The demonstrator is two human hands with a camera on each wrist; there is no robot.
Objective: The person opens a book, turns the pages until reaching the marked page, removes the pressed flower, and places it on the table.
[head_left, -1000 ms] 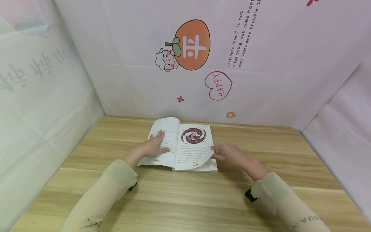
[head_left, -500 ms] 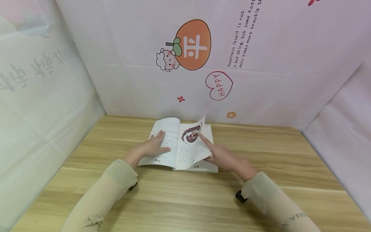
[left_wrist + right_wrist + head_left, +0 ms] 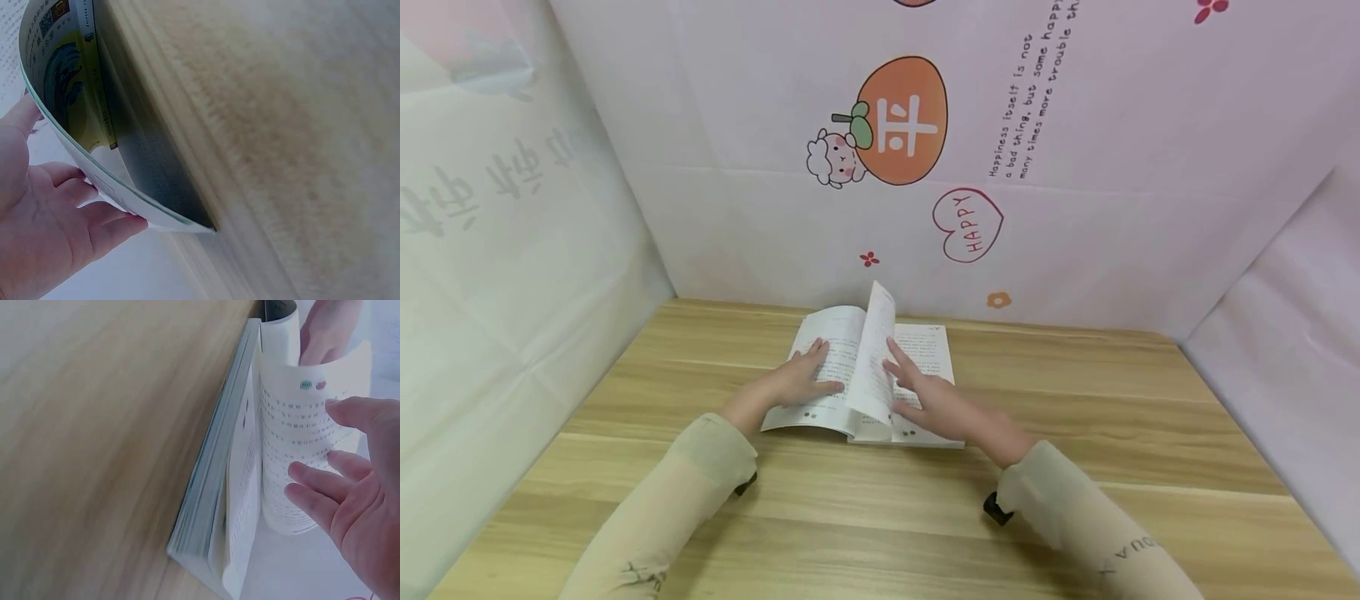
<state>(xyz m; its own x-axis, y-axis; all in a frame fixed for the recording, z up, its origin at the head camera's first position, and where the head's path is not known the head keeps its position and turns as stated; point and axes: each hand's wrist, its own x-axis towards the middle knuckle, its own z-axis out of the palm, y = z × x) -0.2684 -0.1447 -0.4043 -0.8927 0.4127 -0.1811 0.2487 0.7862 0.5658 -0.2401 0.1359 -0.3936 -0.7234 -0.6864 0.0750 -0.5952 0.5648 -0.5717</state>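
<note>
An open paperback book [image 3: 927, 346] lies on the table near the back wall. My left hand [image 3: 793, 380] rests flat on its left-hand pages with the fingers spread. One leaf [image 3: 875, 358] stands up near the spine, curving toward the left. My right hand [image 3: 936, 406] is on the right of this leaf, fingertips at its printed face and fingers loosely extended. In the right wrist view the raised leaf [image 3: 294, 419] shows lines of print beside the thick page block [image 3: 212, 469]. The left wrist view shows the cover [image 3: 75, 94] bowed up off the table.
The wood-grain table [image 3: 850, 517] spreads out in front of the book and to both sides. A white printed sheet [image 3: 760, 225] forms the wall right behind the book, with further sheets at left and right. Black wrist straps [image 3: 997, 508] show below the sleeves.
My right hand has moved left from the book's right edge, lifting the illustrated leaf and swinging it upright toward the spine. The right-hand page beneath now shows. My left hand has stayed put.
</note>
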